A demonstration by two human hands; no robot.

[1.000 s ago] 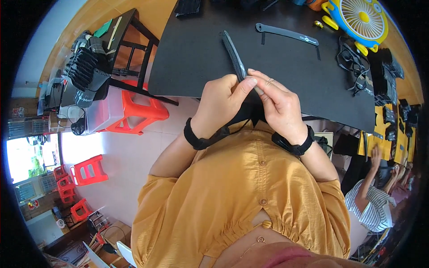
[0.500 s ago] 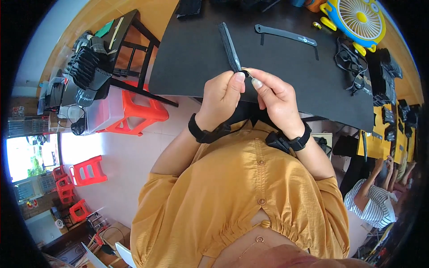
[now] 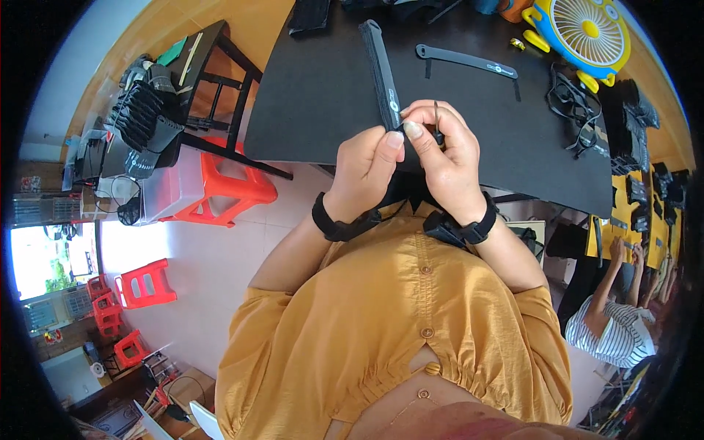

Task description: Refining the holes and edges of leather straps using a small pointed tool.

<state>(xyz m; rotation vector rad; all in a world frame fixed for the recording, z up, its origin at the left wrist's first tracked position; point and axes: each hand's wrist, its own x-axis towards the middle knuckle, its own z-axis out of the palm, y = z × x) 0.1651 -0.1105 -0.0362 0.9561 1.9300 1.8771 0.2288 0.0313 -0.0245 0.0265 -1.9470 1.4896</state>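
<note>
My left hand [image 3: 367,167] is closed around the lower end of a dark grey strap [image 3: 381,77], which looks layered along its edge and has a rounded tip pointing away from me. My right hand [image 3: 449,163] pinches at the same end with thumb and forefinger, close to the left thumb. A thin pointed metal tool [image 3: 437,121] with a dark end sticks up from the right fingers; its kind cannot be made out. Beyond the right hand, a similar grey strap [image 3: 466,59] with a narrow black tab at each end lies flat on the black table [image 3: 315,95].
A yellow and blue fan [image 3: 589,33] stands at the far right of the table, with tangled black straps [image 3: 576,103] nearer. Left, a side table holds stacked black pieces [image 3: 139,110] beside a red stool [image 3: 235,187]. A person in a striped top [image 3: 612,330] works at right.
The strap has turned so its printed face shows, and its lower end has come between both hands. The thin tool now points up from the right fingers.
</note>
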